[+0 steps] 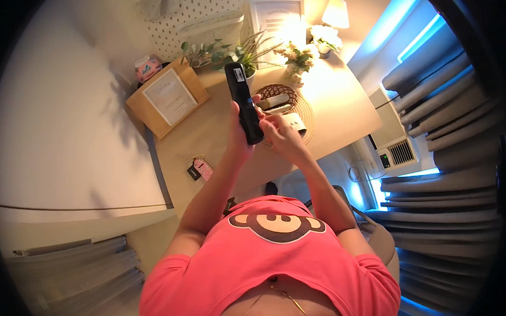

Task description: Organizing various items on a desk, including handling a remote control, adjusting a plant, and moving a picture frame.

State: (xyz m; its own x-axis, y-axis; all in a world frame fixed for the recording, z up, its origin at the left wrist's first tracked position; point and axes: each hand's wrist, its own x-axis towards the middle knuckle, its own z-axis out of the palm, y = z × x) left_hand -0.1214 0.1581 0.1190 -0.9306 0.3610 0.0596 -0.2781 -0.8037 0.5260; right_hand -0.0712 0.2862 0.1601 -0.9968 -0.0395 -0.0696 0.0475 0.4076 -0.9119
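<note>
My left hand (240,134) is wrapped round a long black remote control (241,91), its back with a white sticker facing up. A small blue spot shows midway along it, too small to make out. My right hand (284,138) is at the remote's right edge, fingers bent and pinched together; whatever they hold is hidden. Just beyond the hands stands a brown woven basket (289,92) with pale, tube-like items inside. Beside it, partly behind my right hand, is a white object with dark spots (295,122). Both rest on a round woven placemat (308,116).
On the wooden desk (344,105) stand a wooden-framed sign (170,96), potted plants (248,60), flowers (297,59) and a lit lamp (336,15). A pink key tag (203,169) lies near the left edge. A chair (384,243) is at right.
</note>
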